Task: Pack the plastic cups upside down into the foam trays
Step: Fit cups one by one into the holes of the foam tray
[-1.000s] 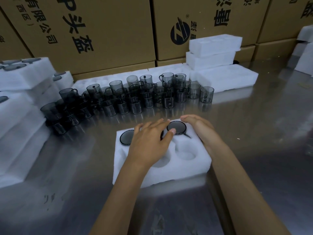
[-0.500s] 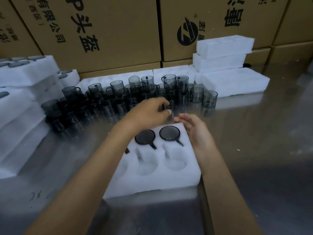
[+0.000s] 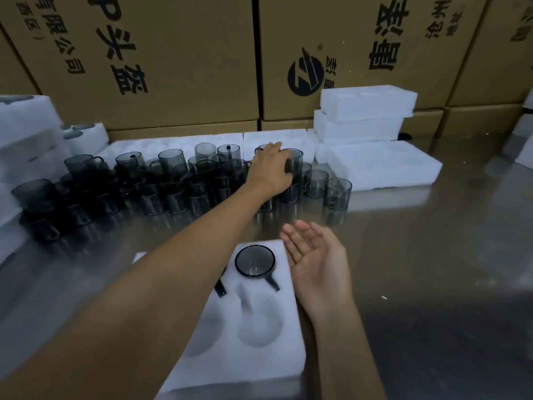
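The scene is seen through a single wide-angle view, taken from head height and directed forward and down across the steel table. The foam tray is framed close, at the near centre; the cardboard boxes are reached at the far edge. Straight lines are bent towards the borders.

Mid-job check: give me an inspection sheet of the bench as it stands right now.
Surface: reflective metal table.
Job's things: foam tray near the person; one smoky cup seated upside down in it, a second mostly hidden by the arm, other pockets unfilled. Cluster of loose cups behind.
Clutter: spare foam trays stacked at the back right.
Grippers: left hand grips a cup in the cluster; right hand open, palm up, beside the tray.
Cables: nothing seen.
Surroundings: cardboard boxes along the back.
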